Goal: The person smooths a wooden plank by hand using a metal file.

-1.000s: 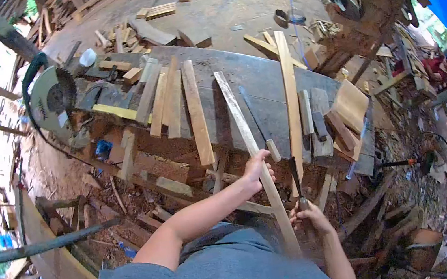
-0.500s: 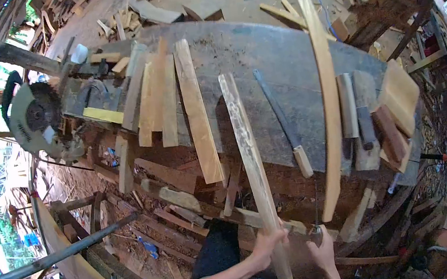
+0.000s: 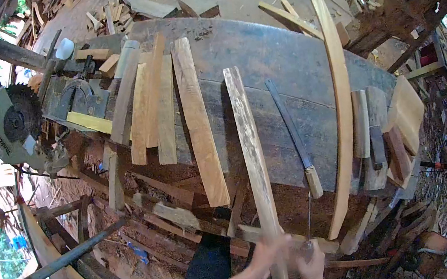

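A long pale wooden board (image 3: pixel 252 152) with dark weathered patches runs from near my body out over the workbench (image 3: pixel 297 55). My left hand (image 3: pixel 268 256) is closed around its near end, the fingers blurred by motion. Just right of the board, my right hand (image 3: pixel 311 264) is closed on a tool with a thin straight metal blade (image 3: pixel 309 216); its handle is hidden in the fist, so its exact kind does not show. Beyond that blade lies a file (image 3: pixel 288 124) with a wooden handle (image 3: pixel 313 181).
Several wooden strips (image 3: pixel 199 126) lie on the bench's left half, beside a circular-blade saw (image 3: pixel 16 120). A long curved plank (image 3: pixel 342 111) and several wood blocks (image 3: pixel 361 126) lie to the right. A metal pipe (image 3: pixel 66 257) juts in at lower left.
The view has shifted, so the bench items sit slightly differently. My right hand and its tool have come closer to the board. My left hand stays at the board's near end, now blurred.
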Demonstrator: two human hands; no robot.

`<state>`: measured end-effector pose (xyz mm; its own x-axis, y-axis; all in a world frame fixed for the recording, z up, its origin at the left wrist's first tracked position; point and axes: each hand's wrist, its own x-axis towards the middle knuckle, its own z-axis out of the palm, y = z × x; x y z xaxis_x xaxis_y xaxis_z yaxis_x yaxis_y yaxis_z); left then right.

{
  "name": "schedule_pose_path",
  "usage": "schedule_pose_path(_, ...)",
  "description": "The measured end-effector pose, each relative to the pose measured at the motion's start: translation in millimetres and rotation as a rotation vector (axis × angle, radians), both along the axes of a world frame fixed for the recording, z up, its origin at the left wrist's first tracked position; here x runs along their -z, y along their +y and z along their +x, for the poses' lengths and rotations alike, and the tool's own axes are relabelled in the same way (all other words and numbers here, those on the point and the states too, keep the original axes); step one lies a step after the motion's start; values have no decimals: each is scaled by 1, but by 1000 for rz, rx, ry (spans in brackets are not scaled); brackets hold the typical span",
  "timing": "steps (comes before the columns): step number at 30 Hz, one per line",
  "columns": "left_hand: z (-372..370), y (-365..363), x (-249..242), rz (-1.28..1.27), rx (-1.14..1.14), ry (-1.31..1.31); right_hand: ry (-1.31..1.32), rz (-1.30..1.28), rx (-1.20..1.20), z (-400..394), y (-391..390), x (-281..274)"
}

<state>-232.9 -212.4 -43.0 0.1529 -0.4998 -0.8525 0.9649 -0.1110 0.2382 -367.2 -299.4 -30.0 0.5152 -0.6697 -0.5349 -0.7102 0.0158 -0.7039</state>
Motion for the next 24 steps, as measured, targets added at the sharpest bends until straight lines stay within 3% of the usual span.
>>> schedule_pose_path(3, 39, -22, -10, 5, -52, -169, -32, -80, -3, -2, -5, -11)
schedule_pose_path(5, 59, -36, -13, -57, -89, -521, -46, -133, 5, -9, -7, -21)
schedule_pose_path(10, 137, -48, -28, 56, 79, -642, -46, -155, 32, -33, -15, -52)
schedule_pose_path(11, 161, -45, -12, -3, 89, -678, -60, -164, 41, -37, -18, -54)
schedule_pose_path(13, 207, -45, -26, -49, 185, -772, -115, -198, 8, -47, -24, -56)
schedule_pose_path(14, 218, -49, -46, 47, 205, -814, -131, -222, 4, -54, -26, -50)
schedule_pose_path(16, 263, -39, -58, -129, 348, -791, -168, -222, -3, -53, -39, -58)
schedule_pose_path(19, 242, -14, -107, -95, 509, -727, -179, -196, -11, -62, -46, -49)
schedule_pose_path(21, 211, 10, -115, -134, 489, -700, -194, -142, 15, -63, -44, -53)
schedule_pose_path(24, 156, 46, -116, 61, 489, -660, -204, -103, -6, -56, -42, -82)
